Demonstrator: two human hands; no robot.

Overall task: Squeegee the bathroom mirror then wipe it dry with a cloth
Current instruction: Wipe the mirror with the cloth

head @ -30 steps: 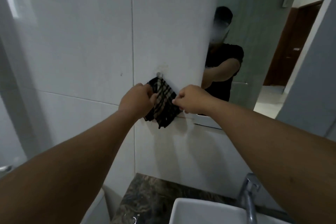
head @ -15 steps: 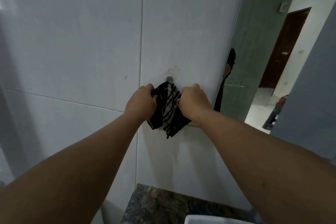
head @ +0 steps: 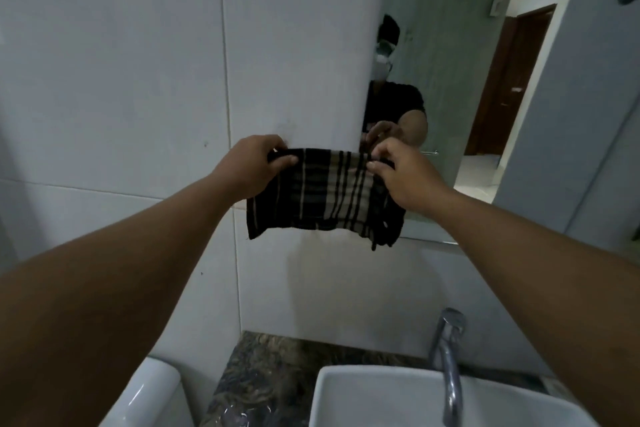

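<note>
Cloth (head: pixel 325 194) hung stretched between my left hand (head: pixel 254 166) and right hand (head: pixel 403 177), each pinching a top corner, just beside the mirror (head: pixel 460 87) edge (over the basin (head: pixel 381 392)); I judged a slack pinch could drop it there.

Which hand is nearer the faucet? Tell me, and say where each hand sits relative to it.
Right. The right hand holds the cloth's top corner above the faucet, slightly to its left. The left hand holds the other corner, much farther left, over the wall tiles.
</note>
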